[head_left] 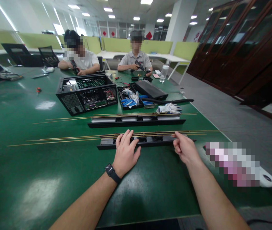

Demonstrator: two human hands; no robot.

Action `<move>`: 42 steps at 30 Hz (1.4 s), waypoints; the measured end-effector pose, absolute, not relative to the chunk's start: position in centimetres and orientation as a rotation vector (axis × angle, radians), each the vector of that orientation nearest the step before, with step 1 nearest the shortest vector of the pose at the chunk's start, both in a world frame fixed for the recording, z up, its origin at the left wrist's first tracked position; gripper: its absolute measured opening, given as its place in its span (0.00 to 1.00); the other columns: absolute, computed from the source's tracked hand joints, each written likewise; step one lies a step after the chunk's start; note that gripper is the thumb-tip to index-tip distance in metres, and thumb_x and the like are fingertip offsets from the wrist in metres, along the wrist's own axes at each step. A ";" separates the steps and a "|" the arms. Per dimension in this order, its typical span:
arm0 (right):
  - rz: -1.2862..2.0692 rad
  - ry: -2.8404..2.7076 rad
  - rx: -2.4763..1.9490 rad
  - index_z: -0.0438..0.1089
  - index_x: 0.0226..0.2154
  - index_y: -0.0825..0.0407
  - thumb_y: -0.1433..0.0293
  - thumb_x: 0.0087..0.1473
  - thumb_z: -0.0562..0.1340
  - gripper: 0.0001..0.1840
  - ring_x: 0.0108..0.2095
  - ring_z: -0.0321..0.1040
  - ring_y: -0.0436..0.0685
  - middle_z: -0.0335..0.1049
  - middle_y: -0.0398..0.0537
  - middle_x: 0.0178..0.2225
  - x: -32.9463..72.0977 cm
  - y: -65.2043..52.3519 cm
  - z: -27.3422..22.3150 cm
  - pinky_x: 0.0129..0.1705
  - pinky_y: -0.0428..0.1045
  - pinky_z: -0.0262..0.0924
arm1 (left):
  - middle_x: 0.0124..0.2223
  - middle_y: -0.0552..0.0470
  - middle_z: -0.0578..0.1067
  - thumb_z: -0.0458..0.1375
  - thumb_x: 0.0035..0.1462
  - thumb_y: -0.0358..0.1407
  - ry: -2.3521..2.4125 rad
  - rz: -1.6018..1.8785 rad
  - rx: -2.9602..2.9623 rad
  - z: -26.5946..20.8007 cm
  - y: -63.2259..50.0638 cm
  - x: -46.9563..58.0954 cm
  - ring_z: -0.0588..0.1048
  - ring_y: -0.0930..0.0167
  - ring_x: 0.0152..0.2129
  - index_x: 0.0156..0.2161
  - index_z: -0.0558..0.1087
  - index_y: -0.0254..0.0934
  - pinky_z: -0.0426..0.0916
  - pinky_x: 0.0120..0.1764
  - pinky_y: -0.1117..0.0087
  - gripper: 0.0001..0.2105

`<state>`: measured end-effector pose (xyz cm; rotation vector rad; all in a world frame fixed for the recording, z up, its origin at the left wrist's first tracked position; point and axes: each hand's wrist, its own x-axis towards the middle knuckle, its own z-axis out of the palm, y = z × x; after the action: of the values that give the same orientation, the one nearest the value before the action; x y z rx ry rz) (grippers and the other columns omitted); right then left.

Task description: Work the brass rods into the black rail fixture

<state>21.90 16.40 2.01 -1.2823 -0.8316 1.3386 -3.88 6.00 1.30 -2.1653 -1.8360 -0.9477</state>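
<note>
My left hand (126, 151) lies over the nearer long black rail (155, 144), fingers spread and resting across it and the thin brass-coloured rods (66, 138). A dark watch (112, 172) is on that wrist. At the rail's right part, my right hand (185, 147) is closed, with thumb and index finger pinching at a rod and the other fingers curled. The rods run lengthwise over the rail and stick out well past its left end. Beyond both hands lies a similar black rail (136, 123) with more thin rods along it.
Farther back stand an opened black computer case (88, 97), a tray of gloves (130, 99) and a flat black box (150, 89). White gloves (169, 108) and a black tube (174, 101) lie at right. A blurred-out fan-like object (268, 177) is near the edge. Two people sit opposite.
</note>
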 end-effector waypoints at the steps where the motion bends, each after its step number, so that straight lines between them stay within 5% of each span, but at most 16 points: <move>1: 1.376 -0.851 -1.274 0.71 0.31 0.54 0.58 0.51 0.71 0.17 0.08 0.47 0.43 0.64 0.40 0.14 21.8 16.3 2.1 0.09 0.40 0.37 | 0.67 0.39 0.67 0.58 0.64 0.37 -1.838 -0.950 -2.164 1.3 6.0 -3.9 0.61 0.56 0.67 0.50 0.77 0.40 0.54 0.66 0.46 0.12; 34: 1.215 -0.694 -1.285 0.69 0.30 0.52 0.56 0.51 0.72 0.18 0.09 0.48 0.43 0.61 0.36 0.14 22.7 16.9 2.4 0.08 0.40 0.39 | 0.67 0.40 0.67 0.59 0.64 0.38 -1.846 -0.938 -2.166 1.4 6.0 -3.9 0.61 0.56 0.68 0.50 0.77 0.40 0.53 0.67 0.47 0.12; 42: 1.406 -0.857 -1.263 0.73 0.33 0.55 0.57 0.48 0.74 0.19 0.09 0.47 0.43 0.64 0.39 0.15 22.1 16.3 2.3 0.09 0.39 0.38 | 0.67 0.40 0.67 0.59 0.63 0.37 -1.839 -0.959 -2.160 1.3 6.0 -3.9 0.62 0.56 0.67 0.50 0.77 0.40 0.54 0.67 0.47 0.11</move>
<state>22.07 16.31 2.29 -1.2634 -0.8574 1.4057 -3.85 5.97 1.30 -2.1599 -1.8392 -0.9592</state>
